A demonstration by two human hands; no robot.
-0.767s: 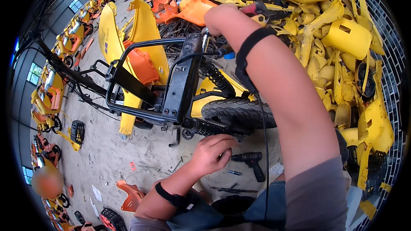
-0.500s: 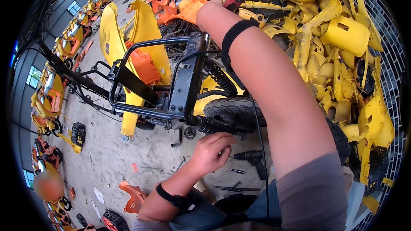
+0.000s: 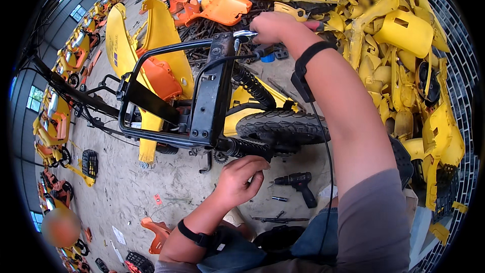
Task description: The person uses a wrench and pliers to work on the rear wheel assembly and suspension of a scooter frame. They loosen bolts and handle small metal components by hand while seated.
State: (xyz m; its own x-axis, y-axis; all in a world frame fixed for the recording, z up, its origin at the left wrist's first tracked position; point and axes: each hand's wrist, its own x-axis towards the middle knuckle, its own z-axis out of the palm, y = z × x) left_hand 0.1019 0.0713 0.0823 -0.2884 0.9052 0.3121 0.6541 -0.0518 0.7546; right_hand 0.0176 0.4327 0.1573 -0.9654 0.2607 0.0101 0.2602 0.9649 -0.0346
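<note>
My right hand (image 3: 270, 28) grips a red-handled ratchet tool (image 3: 316, 26), whose silver shank (image 3: 243, 34) meets a socket at the upper end of a black metal scooter frame (image 3: 212, 103). Below the frame's lower rear shock (image 3: 245, 149), my left hand (image 3: 238, 182) is curled with fingertips near the thumb; whatever they hold, if anything, is hidden. Upper shock (image 3: 252, 85) and knobby tyre (image 3: 280, 126) sit right of the frame. Yellow body panels (image 3: 121, 40) surround an orange piece (image 3: 159, 76). A cordless drill (image 3: 302, 187) lies on the floor near my left hand.
A tall pile of yellow panels (image 3: 406, 38) fills the right side beside tiled brick. Orange panels (image 3: 227, 7) and dark metal parts lie behind the frame. Rows of scooters (image 3: 55, 121) line the left. Small tools (image 3: 278, 219) lie by my legs.
My right hand swung up and leftward with the red handle, then came back down to the right, the tool now lying lower. My left hand shifted slightly left within the view.
</note>
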